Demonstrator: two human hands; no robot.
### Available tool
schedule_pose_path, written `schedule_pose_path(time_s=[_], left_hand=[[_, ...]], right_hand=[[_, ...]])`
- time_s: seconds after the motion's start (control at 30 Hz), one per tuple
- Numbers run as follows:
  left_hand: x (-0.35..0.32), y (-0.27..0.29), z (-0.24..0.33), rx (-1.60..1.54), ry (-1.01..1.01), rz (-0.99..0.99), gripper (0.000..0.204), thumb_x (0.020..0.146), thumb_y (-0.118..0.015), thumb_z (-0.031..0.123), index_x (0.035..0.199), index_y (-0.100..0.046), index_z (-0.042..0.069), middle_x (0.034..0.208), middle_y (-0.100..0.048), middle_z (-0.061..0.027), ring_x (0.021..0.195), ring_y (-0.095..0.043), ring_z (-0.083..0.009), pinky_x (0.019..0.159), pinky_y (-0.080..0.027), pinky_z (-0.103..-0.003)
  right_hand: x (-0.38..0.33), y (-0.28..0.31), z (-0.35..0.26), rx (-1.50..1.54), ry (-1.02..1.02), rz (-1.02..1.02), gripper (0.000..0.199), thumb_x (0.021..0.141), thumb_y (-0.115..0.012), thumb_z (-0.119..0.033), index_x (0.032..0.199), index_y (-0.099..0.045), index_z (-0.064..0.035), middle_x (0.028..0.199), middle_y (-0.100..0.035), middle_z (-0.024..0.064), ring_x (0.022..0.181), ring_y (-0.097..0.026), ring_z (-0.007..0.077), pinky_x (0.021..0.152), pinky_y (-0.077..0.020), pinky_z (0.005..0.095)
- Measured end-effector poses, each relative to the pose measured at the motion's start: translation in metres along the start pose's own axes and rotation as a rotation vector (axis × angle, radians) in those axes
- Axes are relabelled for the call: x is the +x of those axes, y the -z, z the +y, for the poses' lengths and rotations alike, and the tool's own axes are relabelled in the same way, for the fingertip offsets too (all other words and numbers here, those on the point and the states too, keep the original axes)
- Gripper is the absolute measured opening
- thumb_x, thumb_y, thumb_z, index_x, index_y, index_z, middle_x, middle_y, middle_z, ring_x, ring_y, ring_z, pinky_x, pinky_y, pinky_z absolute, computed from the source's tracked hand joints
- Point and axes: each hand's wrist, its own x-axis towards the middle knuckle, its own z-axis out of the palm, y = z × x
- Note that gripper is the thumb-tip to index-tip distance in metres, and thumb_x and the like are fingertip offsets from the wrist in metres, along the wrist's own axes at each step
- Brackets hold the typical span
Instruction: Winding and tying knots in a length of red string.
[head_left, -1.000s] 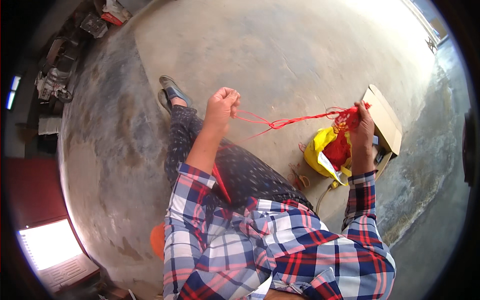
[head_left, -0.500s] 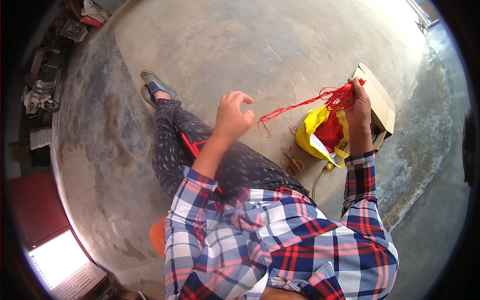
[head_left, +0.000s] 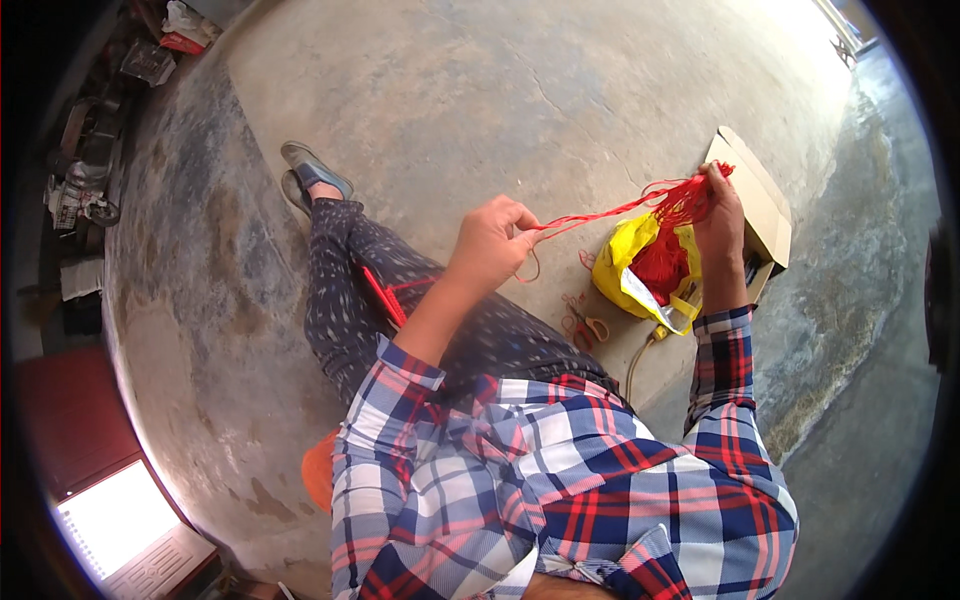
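A bundle of thin red cords (head_left: 684,203) hangs from my right hand (head_left: 722,225), whose fingers are closed around its top. From there some strands stretch leftward to my left hand (head_left: 490,240), which pinches their end between thumb and fingers. A short loose end curls below that pinch. Beneath the bundle, a yellow bag (head_left: 622,265) gapes with more red cord (head_left: 660,268) inside. Across my lap lies a red bar-like object (head_left: 382,295), with cord running from it toward my left forearm, which partly hides it.
Red-handled scissors (head_left: 585,325) lie on the concrete floor (head_left: 450,120) beside the bag. An open cardboard box (head_left: 765,210) stands behind my right hand. A cable with a yellow end (head_left: 657,333) rests near my hip. Clutter (head_left: 85,190) lines the left wall.
My left hand has moved right and slightly down, and its fingers have closed on the cord end that hung beside it. My right hand has barely moved.
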Motion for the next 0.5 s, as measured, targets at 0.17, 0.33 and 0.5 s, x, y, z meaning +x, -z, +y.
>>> schedule_pose_path(time_s=[0.17,0.33,0.5], left_hand=[[0.007,0.007,0.008,-0.298,0.157,-0.049,0.008,0.081,-0.071,0.010,0.083,-0.069,0.002,0.074,-0.061,0.0022,0.070,-0.054,-0.0066,0.064,-0.045,-0.024],[0.025,0.013,0.038,-0.328,0.165,-0.129,0.007,0.081,-0.071,0.010,0.085,-0.070,0.003,0.078,-0.065,0.0008,0.075,-0.055,-0.0064,0.067,-0.044,-0.022],[0.040,0.020,0.052,-0.276,0.005,-0.083,0.009,0.083,-0.069,0.011,0.082,-0.067,0.002,0.074,-0.062,0.0012,0.071,-0.053,-0.0055,0.064,-0.043,-0.022]], right_hand=[[-0.055,-0.058,0.025,-0.335,-0.184,-0.250,0.011,0.091,-0.059,-0.017,0.092,-0.060,-0.0059,0.079,-0.053,-0.0056,0.072,-0.050,0.0049,0.063,-0.0418,0.0205],[-0.082,-0.103,0.052,-0.547,-0.122,-0.583,0.021,0.087,-0.066,-0.014,0.105,-0.064,-0.0019,0.088,-0.060,-0.0029,0.079,-0.054,0.0052,0.069,-0.0440,0.0215],[-0.075,-0.107,0.051,-0.428,-0.179,-0.542,0.012,0.087,-0.067,-0.015,0.091,-0.066,-0.0035,0.076,-0.062,-0.0020,0.073,-0.057,0.0050,0.061,-0.0441,0.0221]])
